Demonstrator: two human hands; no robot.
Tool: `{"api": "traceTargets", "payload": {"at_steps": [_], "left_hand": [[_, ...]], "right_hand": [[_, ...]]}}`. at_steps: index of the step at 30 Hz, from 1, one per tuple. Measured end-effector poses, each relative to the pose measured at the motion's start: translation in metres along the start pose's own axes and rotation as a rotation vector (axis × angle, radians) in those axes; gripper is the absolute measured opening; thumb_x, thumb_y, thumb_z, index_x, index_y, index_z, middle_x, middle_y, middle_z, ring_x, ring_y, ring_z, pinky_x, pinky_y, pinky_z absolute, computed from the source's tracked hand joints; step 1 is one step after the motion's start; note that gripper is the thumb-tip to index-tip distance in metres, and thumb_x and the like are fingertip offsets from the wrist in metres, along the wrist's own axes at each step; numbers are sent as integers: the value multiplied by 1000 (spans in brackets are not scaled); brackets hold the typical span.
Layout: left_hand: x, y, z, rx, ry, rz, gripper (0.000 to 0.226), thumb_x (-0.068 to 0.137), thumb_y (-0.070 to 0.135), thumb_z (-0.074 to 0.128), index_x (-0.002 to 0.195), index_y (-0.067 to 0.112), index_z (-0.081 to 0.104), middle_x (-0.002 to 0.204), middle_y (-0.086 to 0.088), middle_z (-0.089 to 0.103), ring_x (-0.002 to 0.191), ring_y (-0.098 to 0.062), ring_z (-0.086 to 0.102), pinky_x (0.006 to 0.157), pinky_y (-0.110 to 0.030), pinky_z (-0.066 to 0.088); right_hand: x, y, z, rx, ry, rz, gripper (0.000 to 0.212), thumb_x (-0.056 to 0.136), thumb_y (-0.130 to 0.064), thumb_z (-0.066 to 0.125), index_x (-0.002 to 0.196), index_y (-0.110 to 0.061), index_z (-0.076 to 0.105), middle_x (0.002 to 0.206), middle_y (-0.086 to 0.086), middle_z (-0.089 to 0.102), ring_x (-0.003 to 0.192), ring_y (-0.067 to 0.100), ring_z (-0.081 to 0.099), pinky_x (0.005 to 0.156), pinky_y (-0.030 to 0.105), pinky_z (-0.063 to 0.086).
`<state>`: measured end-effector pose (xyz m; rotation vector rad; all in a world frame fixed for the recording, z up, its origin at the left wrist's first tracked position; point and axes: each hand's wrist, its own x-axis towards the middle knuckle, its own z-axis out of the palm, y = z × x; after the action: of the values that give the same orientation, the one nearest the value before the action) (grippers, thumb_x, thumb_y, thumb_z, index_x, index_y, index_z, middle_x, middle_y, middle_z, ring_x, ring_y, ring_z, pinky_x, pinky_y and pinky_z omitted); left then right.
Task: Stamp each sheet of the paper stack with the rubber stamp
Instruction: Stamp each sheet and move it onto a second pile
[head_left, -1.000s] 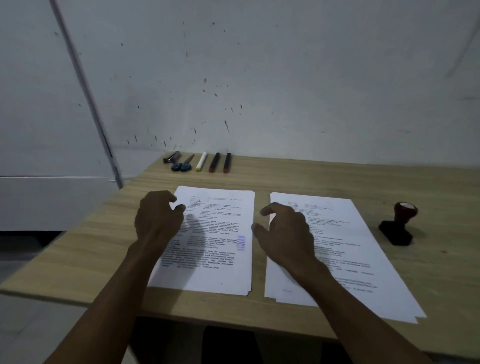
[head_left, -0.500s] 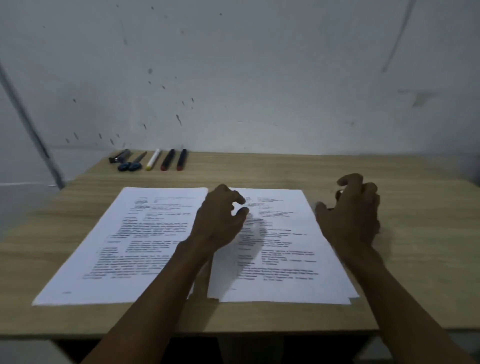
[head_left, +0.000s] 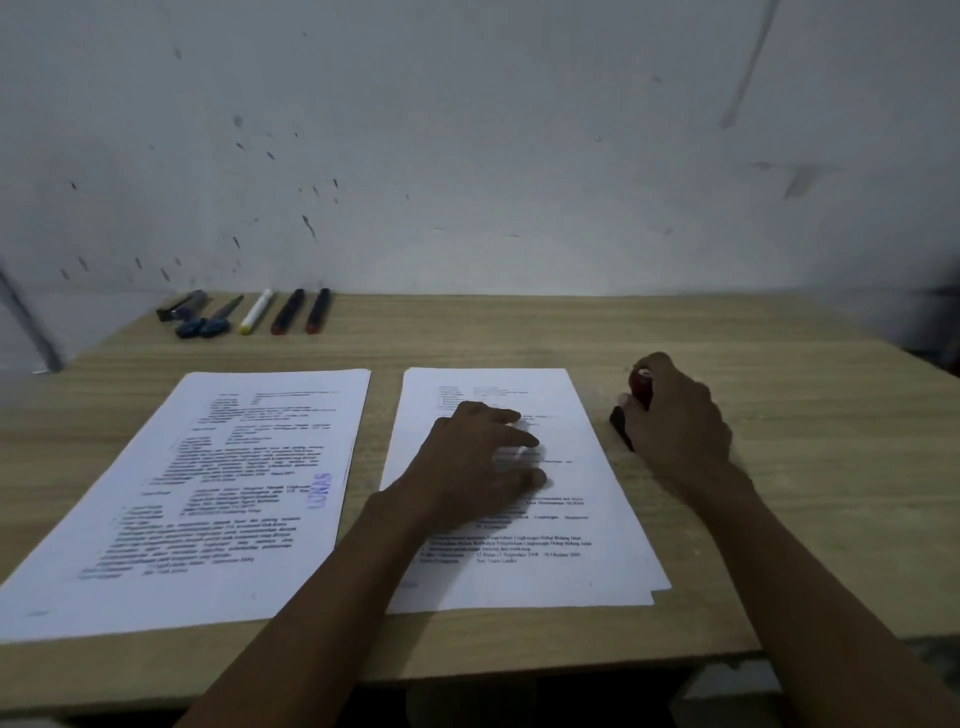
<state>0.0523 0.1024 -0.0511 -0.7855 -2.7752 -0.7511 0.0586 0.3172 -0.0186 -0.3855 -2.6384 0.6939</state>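
Stamped pile (head_left: 208, 488) lies left on the counter (head_left: 519, 332). Left hand (head_left: 475, 460) presses flat, fingers straight, on the unstamped pile (head_left: 582, 519). Just right of it, right hand (head_left: 675, 415) grips the upright stamp (head_left: 640, 387), nearest that sheet.

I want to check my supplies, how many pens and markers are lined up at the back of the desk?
3: a white marker with a yellow end, then two black markers with red ends to its right. Blue-handled scissors and a dark unclear item lie left of them.
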Motion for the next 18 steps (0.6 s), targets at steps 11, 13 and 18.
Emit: {"api": "traceTargets", "payload": {"at_steps": [11, 13, 18], "left_hand": [[-2, 0, 12, 95, -37, -43, 51, 84, 64, 51, 127, 37, 57, 147, 5, 44, 135, -20, 34, 109, -43, 28], [-2, -1, 14, 105, -24, -33, 52, 84, 64, 50, 127, 37, 57, 147, 4, 44, 135, -20, 34, 108, -42, 28], [-4, -3, 18, 103, -16, -25, 53, 84, 66, 47, 128, 36, 56, 148, 5, 43, 135, -19, 32, 108, -43, 27]], "right_hand": [[-40, -8, 3, 289, 132, -251, 39, 91, -25, 66, 129, -20, 56, 113, 5, 68, 104, 24, 63, 88, 42, 53], [-48, -9, 8, 266, 132, -294, 44, 92, -25, 65, 134, -18, 55, 117, 6, 67, 105, 24, 63, 89, 43, 53], [-60, -10, 17, 227, 120, -341, 47, 92, -23, 65, 137, -20, 54, 118, 5, 66, 99, 25, 63, 83, 45, 54]]}}
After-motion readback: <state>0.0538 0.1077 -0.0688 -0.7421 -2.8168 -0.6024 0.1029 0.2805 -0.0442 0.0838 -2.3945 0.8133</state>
